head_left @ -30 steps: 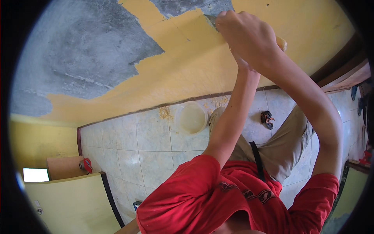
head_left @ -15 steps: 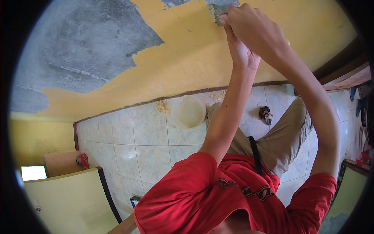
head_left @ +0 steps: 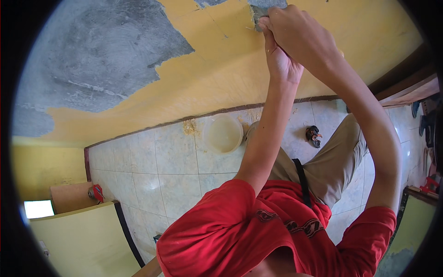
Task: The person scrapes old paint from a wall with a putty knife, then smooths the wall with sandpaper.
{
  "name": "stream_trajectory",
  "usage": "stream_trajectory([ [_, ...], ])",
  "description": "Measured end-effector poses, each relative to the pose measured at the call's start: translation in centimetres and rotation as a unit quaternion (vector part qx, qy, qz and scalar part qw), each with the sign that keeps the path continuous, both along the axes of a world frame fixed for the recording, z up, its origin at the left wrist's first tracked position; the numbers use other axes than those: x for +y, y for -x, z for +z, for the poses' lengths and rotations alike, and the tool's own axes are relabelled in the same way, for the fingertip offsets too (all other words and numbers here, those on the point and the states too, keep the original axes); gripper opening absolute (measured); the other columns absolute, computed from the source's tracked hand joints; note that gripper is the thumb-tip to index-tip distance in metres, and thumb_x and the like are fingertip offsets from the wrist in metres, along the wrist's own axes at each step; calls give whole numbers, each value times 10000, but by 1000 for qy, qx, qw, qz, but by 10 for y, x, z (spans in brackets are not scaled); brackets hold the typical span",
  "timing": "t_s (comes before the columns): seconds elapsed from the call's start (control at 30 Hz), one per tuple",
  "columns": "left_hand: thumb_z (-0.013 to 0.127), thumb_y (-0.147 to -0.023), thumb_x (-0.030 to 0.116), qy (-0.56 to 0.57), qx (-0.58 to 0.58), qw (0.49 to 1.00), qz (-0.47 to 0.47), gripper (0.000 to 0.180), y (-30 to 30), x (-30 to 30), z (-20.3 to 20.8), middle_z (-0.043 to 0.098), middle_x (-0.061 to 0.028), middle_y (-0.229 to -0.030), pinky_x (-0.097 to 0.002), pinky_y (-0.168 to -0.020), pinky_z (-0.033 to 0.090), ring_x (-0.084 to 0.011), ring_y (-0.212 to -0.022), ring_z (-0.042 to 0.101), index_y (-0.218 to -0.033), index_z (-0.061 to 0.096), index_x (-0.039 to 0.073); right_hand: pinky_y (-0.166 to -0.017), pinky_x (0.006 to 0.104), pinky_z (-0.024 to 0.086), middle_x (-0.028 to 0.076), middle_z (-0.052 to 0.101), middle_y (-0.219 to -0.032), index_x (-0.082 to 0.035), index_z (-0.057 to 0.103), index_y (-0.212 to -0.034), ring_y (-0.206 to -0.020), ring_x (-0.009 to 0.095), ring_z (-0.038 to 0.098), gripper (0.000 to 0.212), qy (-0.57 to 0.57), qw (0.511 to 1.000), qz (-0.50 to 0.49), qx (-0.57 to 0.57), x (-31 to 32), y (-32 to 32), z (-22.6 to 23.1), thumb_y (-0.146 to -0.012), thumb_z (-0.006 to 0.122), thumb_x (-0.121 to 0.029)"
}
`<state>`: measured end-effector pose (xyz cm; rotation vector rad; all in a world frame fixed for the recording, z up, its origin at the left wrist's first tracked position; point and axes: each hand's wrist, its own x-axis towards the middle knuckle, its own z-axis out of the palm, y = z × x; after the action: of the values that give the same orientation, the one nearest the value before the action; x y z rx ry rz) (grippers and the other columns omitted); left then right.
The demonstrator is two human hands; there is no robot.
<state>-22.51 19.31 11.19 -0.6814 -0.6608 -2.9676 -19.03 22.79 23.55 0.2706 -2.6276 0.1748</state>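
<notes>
Against a yellow wall (head_left: 221, 78), both hands — left hand (head_left: 280, 62), right hand (head_left: 300, 34) — keep a closed grip on a scraper (head_left: 259, 10). Large grey patches (head_left: 101, 55) are stripped; much paint remains, flakes littering the floor (head_left: 138, 157)

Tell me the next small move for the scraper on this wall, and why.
Probably push the scraper blade a bit further under the yellow paint next to it. Both hands, left hand and right hand, press it at the edge where bare grey plaster meets paint still stuck on.
</notes>
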Motion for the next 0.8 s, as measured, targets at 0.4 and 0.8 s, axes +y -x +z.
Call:
stream_trajectory([
  [0.4, 497, -955, 494, -234, -6, 944, -232, 464, 23, 10, -5, 615, -20, -1171, -396, -934, 506, -196, -1092, 598, -1250, 520, 137, -496, 299, 544, 94, 682, -707, -63, 681, -725, -697, 226, 710, 48, -148, 989, 18, 14, -17, -5, 20, -751, 642, -68],
  [0.8, 515, -989, 297, -78, -38, 989, -122, 418, 1, -27, 4, 513, -95, -1361, -449, -1037, 436, -257, -1237, 515, -1379, 444, 164, -481, 303, 541, 108, 692, -723, -52, 683, -730, -682, 223, 712, 74, -98, 995, -14, 12, -27, -3, 14, -774, 625, -64],
])
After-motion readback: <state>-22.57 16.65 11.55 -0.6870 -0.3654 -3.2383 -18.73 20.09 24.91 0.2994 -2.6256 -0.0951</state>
